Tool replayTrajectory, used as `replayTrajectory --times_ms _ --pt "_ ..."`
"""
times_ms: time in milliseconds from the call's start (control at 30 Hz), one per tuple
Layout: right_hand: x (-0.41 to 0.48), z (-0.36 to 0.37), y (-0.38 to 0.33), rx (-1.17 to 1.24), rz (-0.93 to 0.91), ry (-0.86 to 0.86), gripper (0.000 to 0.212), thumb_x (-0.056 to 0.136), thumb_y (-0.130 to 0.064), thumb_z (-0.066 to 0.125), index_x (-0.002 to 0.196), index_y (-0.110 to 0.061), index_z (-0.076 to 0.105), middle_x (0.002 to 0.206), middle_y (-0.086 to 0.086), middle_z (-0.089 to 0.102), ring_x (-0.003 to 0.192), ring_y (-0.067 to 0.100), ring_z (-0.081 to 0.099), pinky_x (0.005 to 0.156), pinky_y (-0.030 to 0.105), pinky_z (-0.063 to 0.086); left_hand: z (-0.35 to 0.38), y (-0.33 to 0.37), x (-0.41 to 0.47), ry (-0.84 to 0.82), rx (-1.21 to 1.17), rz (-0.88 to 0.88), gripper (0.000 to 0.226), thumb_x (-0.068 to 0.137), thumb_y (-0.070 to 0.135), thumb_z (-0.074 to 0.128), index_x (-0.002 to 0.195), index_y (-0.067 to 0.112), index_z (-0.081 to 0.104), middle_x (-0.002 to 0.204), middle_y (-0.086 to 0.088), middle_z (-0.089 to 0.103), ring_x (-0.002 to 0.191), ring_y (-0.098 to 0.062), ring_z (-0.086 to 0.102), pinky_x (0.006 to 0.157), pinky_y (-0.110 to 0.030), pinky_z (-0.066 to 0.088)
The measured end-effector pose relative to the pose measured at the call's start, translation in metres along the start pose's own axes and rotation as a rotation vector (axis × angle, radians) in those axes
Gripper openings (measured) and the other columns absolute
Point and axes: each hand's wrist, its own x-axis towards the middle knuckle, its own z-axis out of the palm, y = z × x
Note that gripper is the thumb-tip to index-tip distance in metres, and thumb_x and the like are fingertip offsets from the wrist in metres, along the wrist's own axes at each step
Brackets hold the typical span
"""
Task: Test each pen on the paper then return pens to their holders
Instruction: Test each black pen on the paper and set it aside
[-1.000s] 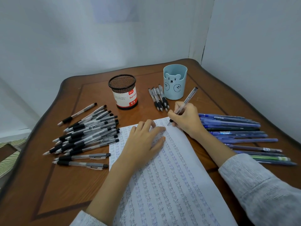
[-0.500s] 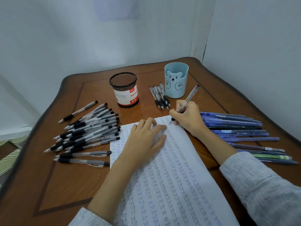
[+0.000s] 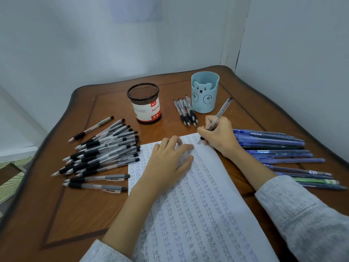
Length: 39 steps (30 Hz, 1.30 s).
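Pinching the clear pen [image 3: 223, 109] in curled fingers of the right hand [image 3: 220, 136], tip down at the far right corner of the paper [image 3: 211, 186] for a test mark. Pressing the sheet flat with the left hand [image 3: 168, 165], fingers straight, against sliding.

Small writing strokes at the top of the sheet — almost nothing else moves

The pen [image 3: 217, 118] in the right hand [image 3: 220, 137] shifts by a hair. Its tip nudges slightly to the right along the top edge of the paper [image 3: 207, 186], and its upper end swings with it, a small writing motion. The view dips a touch compared with a second ago — the blue holder [image 3: 204, 103] and the mesh holder [image 3: 144, 110] now sit slightly higher in it.
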Motion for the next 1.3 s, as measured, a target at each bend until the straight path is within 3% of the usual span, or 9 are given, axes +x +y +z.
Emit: replayTrajectory --times_ms 200,533,633,733,800,900,1100,1200,1300 --pt "0.002 0.001 0.003 0.003 -0.006 0.019 0.036 0.084 -0.001 0.062 0.057 -0.014 0.042 0.048 0.001 0.049 0.046 0.016 0.060 0.045 0.014 0.040 -0.003 0.001 0.000 -0.016 -0.005 -0.005 0.040 0.099 0.044 0.039 0.136 0.033 0.047 0.123 0.008 0.042 0.110 -0.011 0.035 0.092 -0.025 0.029" --pt "0.001 0.002 0.002 -0.040 -0.016 0.035 0.032 0.084 -0.001 0.062 0.060 -0.011 0.044 0.052 0.008 0.051 0.045 0.014 0.060 0.046 0.017 0.044 -0.002 0.001 0.000 -0.026 -0.006 -0.021 0.043 0.098 0.049 0.033 0.137 0.035 0.045 0.125 0.009 0.041 0.111 -0.010 0.034 0.091 -0.023 0.027" --pt "0.001 -0.001 -0.001 0.165 0.083 0.057 0.030 0.089 -0.004 0.061 0.062 -0.008 0.047 0.053 0.010 0.054 0.036 0.006 0.052 0.037 0.015 0.036 -0.003 0.002 -0.001 -0.011 -0.010 -0.010 0.052 0.094 0.055 0.025 0.136 0.034 0.047 0.123 0.008 0.042 0.111 -0.011 0.036 0.091 -0.024 0.029" --pt "0.003 -0.003 -0.004 0.398 0.214 0.075 0.030 0.097 -0.018 0.052 0.069 -0.009 0.052 0.058 0.006 0.057 0.037 0.003 0.046 0.035 0.014 0.034 -0.005 0.001 0.000 -0.024 -0.028 -0.025 0.042 0.099 0.045 0.037 0.138 0.032 0.045 0.125 0.010 0.041 0.113 -0.009 0.034 0.093 -0.023 0.027" --pt "0.004 -0.003 -0.004 0.377 0.210 0.065 0.022 0.101 -0.031 0.045 0.089 -0.013 0.053 0.058 0.003 0.055 0.040 0.003 0.047 0.040 0.013 0.037 -0.007 0.001 0.000 -0.010 -0.050 -0.040 0.041 0.099 0.043 0.039 0.137 0.030 0.046 0.125 0.010 0.041 0.113 -0.007 0.035 0.093 -0.021 0.026" --pt "0.002 -0.002 -0.002 0.286 0.137 0.027 0.031 0.102 -0.041 0.033 0.112 -0.016 0.049 0.054 -0.001 0.048 0.041 0.003 0.043 0.043 0.013 0.037 -0.009 -0.001 0.000 0.019 -0.025 -0.083 0.041 0.100 0.043 0.037 0.137 0.028 0.045 0.127 0.010 0.042 0.115 -0.008 0.035 0.091 -0.019 0.022" --pt "-0.003 0.001 -0.006 0.185 0.029 -0.034 0.032 0.103 -0.035 0.034 0.119 -0.012 0.050 0.053 0.001 0.047 0.040 0.004 0.042 0.045 0.015 0.039 -0.010 -0.004 -0.001 0.019 0.022 -0.118 0.041 0.100 0.043 0.035 0.136 0.028 0.045 0.128 0.009 0.043 0.115 -0.009 0.036 0.085 -0.018 0.018" --pt "-0.005 0.001 -0.008 0.188 0.016 -0.045 0.033 0.104 -0.035 0.029 0.112 -0.014 0.053 0.052 0.003 0.044 0.040 0.006 0.039 0.042 0.016 0.035 -0.010 -0.004 -0.001 0.016 0.029 -0.113 0.042 0.100 0.044 0.035 0.137 0.027 0.045 0.128 0.009 0.042 0.115 -0.009 0.036 0.084 -0.017 0.017" --pt "-0.006 0.000 -0.010 0.190 0.022 -0.047 0.026 0.103 -0.029 0.037 0.107 -0.011 0.055 0.051 0.001 0.045 0.038 0.005 0.038 0.043 0.015 0.036 -0.011 -0.004 -0.001 0.017 0.020 -0.113 0.042 0.100 0.044 0.035 0.138 0.027 0.044 0.129 0.009 0.041 0.115 -0.008 0.036 0.086 -0.016 0.017"
